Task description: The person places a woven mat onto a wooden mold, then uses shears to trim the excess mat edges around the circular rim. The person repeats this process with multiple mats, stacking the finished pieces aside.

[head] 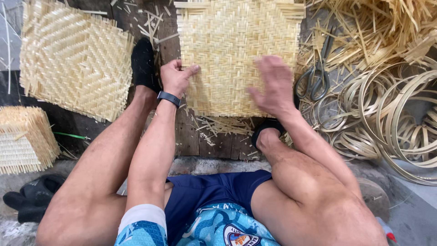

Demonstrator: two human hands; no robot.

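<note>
Pale woven bamboo mat lies flat on dark planks.

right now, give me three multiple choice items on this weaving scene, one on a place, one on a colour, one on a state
1. Where do the scissors lie?
A. right of the middle mat
B. on the left mat
C. on the person's lap

2. What colour is the wristband on the left hand?
A. white
B. dark
C. red

3. How is the right hand on the middle woven mat?
A. closed in a fist
B. holding the scissors
C. open, fingers spread, over the mat's lower right part

Answers:
1. A, they rest beside the mat's right edge, near the coiled bamboo hoops.
2. B, the band looks black or dark blue against the wrist.
3. C, the blurred hand shows spread fingers with nothing in its grip, while the left hand pinches the mat's left edge.
</note>
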